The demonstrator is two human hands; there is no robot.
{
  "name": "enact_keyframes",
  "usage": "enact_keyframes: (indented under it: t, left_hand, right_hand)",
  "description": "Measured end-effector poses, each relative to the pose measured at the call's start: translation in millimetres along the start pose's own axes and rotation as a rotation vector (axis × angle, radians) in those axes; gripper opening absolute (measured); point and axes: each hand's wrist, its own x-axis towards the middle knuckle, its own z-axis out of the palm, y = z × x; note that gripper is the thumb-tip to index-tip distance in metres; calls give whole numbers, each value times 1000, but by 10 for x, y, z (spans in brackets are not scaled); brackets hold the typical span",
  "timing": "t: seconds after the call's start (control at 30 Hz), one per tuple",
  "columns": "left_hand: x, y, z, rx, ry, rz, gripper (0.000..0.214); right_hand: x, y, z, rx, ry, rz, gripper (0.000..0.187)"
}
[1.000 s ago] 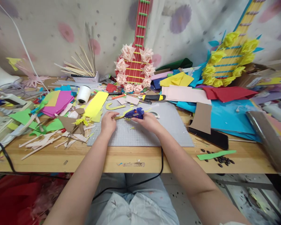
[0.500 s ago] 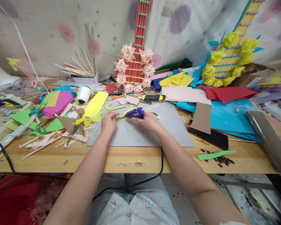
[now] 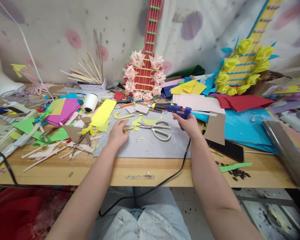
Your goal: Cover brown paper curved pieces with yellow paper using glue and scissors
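My right hand (image 3: 190,126) grips a blue hot glue gun (image 3: 176,108), with a white glue stick jutting out behind it to the right. The gun is held above the right part of the grey cutting mat (image 3: 140,150). Low over the mat's left part, the curled fingers of my left hand (image 3: 118,136) hold a narrow yellow paper piece (image 3: 128,128), mostly covered by the hand. Between the hands lie scissors (image 3: 160,130) with pale handles and some yellow paper scraps (image 3: 150,121). Behind my left hand rests a hooked yellow paper cutout (image 3: 122,115).
A red paper guitar (image 3: 144,80) with pink flowers and a yellow one (image 3: 242,71) lean at the back. Paper scraps (image 3: 60,133) crowd the left; a phone (image 3: 227,150) and dark seeds (image 3: 237,173) lie right. The gun's black cord (image 3: 162,182) hangs over the table edge.
My right hand has moved the glue gun right and away from the yellow piece, uncovering the scissors. My left hand has stayed near the same spot, its fingers now lower.
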Motion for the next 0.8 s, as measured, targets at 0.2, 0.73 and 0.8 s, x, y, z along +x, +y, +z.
enact_keyframes:
  t: [0.2,0.73,0.8]
  left_hand:
    - [-50,-95,-108,261,-24,-5,41]
    - [-55,-128,-118,258,18,-65,15]
    - [-52,-118,-123,217,52,-76,17]
  right_hand:
    - [143,320,-162,-68,59,45,52]
    - [15,227,-456,-543,-125,46,55]
    - [-68,129,-557,-649,-143,20,52]
